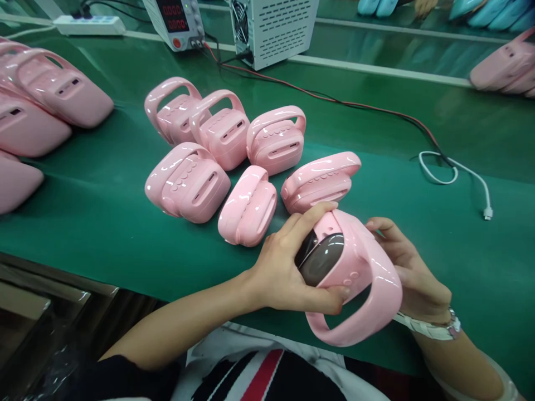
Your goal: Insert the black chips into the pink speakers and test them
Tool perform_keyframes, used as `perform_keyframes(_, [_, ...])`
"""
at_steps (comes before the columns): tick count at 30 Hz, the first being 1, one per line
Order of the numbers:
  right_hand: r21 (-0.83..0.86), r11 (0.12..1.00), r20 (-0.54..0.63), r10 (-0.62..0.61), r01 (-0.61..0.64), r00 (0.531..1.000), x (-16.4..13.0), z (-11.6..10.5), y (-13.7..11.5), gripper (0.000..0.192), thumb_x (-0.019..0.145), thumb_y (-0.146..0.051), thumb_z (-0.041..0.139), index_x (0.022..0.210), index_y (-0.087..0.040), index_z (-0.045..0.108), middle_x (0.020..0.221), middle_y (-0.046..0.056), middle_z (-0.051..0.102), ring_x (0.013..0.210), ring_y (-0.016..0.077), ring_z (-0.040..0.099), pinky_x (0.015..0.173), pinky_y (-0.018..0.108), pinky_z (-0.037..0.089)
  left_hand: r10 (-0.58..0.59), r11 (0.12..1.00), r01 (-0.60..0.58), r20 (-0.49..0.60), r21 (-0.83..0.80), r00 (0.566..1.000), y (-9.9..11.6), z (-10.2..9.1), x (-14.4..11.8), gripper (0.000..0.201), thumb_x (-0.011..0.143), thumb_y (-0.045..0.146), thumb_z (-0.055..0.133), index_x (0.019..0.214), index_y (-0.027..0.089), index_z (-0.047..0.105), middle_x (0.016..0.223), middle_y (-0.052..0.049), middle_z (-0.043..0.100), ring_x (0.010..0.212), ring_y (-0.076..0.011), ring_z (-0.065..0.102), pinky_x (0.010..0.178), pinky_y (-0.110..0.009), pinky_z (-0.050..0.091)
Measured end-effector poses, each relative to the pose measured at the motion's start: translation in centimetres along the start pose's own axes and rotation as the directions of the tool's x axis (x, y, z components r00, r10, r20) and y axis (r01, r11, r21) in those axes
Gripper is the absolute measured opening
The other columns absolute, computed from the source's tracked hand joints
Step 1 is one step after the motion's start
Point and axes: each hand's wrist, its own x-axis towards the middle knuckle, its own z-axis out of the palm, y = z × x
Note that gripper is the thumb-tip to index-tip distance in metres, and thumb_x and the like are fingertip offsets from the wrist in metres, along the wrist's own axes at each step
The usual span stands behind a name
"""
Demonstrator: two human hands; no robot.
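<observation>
Both my hands hold one glossy pink speaker with a carry handle [359, 278] just above the near edge of the green mat [96, 211]. My left hand [288, 267] wraps its dark front panel, thumb underneath. My right hand [413, 273] supports the far side, a watch on that wrist. Several more pink speakers [234, 161] sit in a cluster on the mat just beyond my left hand.
More pink shells [37, 111] are stacked at the far left and at the upper right [505, 67]. A bench power supply [175, 22], a white vented box [271, 28] and a red-black lead [334, 100] stand at the back. A white USB cable [460, 175] lies right.
</observation>
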Motion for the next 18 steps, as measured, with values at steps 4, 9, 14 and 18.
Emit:
perform_keyframes(4, [0.032,0.999,0.017,0.026,-0.027,1.0,0.13,-0.04,0.2,0.035,0.068,-0.037,0.08,0.099,-0.037,0.065,0.064,-0.002,0.046,0.056,0.0148,0.049,0.049,0.024,0.043,0.018,1.0,-0.018,0.002,0.015,1.0,-0.38,0.01,-0.03,0.097,0.056,0.037,0.079,0.144,0.029,0.038,0.139,-0.007,0.047,0.114,-0.0329,0.055,0.108,-0.047,0.04])
perform_keyframes(9, [0.101,0.994,0.002,0.037,-0.037,0.999,0.3,0.04,0.31,0.035,0.065,-0.028,0.081,0.097,-0.037,0.069,0.061,-0.003,0.05,0.053,0.0123,0.049,0.047,0.02,0.043,0.047,0.998,-0.047,0.007,0.039,0.999,-0.5,-0.11,-0.01,0.101,0.054,0.039,0.081,0.144,0.032,0.037,0.139,-0.006,0.047,0.111,-0.0312,0.058,0.109,-0.048,0.039])
perform_keyframes(14, [0.126,0.991,-0.009,0.046,-0.045,0.999,0.31,0.22,0.22,0.036,0.063,-0.022,0.082,0.095,-0.036,0.07,0.061,-0.004,0.052,0.053,0.0114,0.05,0.048,0.019,0.044,0.033,0.998,-0.034,0.002,0.048,0.999,-0.42,-0.02,-0.09,0.098,0.054,0.039,0.081,0.143,0.031,0.038,0.139,-0.006,0.048,0.11,-0.0303,0.058,0.11,-0.047,0.039])
perform_keyframes(18, [0.146,0.988,-0.019,0.046,-0.043,0.999,0.3,0.21,0.36,0.036,0.065,-0.018,0.08,0.095,-0.035,0.07,0.061,-0.004,0.054,0.053,0.0108,0.05,0.048,0.018,0.044,0.033,0.998,-0.033,0.001,0.053,0.999,-0.38,0.02,-0.1,0.098,0.054,0.039,0.081,0.143,0.031,0.038,0.139,-0.005,0.048,0.11,-0.03,0.058,0.111,-0.047,0.038])
